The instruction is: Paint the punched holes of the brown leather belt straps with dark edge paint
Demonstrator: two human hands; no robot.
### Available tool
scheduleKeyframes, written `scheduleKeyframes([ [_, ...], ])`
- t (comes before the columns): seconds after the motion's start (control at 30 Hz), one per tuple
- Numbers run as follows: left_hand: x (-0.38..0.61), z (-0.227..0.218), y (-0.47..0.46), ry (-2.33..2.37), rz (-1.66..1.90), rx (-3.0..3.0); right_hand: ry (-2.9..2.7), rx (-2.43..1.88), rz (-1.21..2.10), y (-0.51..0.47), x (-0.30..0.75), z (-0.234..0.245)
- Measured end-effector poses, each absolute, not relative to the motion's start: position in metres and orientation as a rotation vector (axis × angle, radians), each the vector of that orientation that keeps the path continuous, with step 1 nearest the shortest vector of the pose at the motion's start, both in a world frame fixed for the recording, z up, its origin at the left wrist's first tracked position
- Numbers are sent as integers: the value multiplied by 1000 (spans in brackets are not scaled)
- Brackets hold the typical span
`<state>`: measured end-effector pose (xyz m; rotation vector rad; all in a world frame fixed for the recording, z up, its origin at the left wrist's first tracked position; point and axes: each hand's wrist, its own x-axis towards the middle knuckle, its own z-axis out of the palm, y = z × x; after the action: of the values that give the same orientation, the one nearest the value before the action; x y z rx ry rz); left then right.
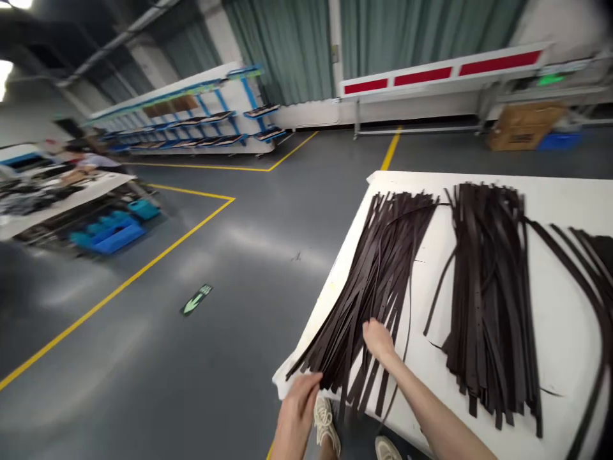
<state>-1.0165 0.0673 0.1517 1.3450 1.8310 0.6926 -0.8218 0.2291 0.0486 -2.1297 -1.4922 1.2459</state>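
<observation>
A fanned pile of long dark brown strips (383, 268) lies on the left part of a white table (565, 319), its near ends hanging over the table's corner. My right hand (378, 340) rests on the near ends of this pile, fingers curled down onto the strips. My left hand (301, 404) is at the table's near left corner, its fingers closed around the overhanging strip ends. A second pile of the same strips (488, 287) lies in the table's middle. More strips (594, 281) curve along the right edge.
Grey floor with yellow lines (143, 268) and a green arrow marker (195, 299) spreads to the left. A table with blue bins (112, 233) under it stands far left. Blue racks (201, 121) line the back wall. A cardboard box (524, 124) sits at the back right. My shoes (326, 421) show below.
</observation>
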Motion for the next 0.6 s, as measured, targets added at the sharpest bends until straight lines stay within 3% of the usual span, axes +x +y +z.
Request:
scheduleKeyframes([
  [0.13,-1043,124,197,1731,552,1438,-1241,-2177,1029,176,-808,46],
  [0.27,-1026,84,267,1765,432,1339,-850,-2325,867,165,-789,37],
  [0.4,-995,65,281,1759,365,1150,-687,-2243,992,194,-821,24],
  [0.6,-983,77,285,1499,289,843,-505,-1936,1316,229,-879,25],
])
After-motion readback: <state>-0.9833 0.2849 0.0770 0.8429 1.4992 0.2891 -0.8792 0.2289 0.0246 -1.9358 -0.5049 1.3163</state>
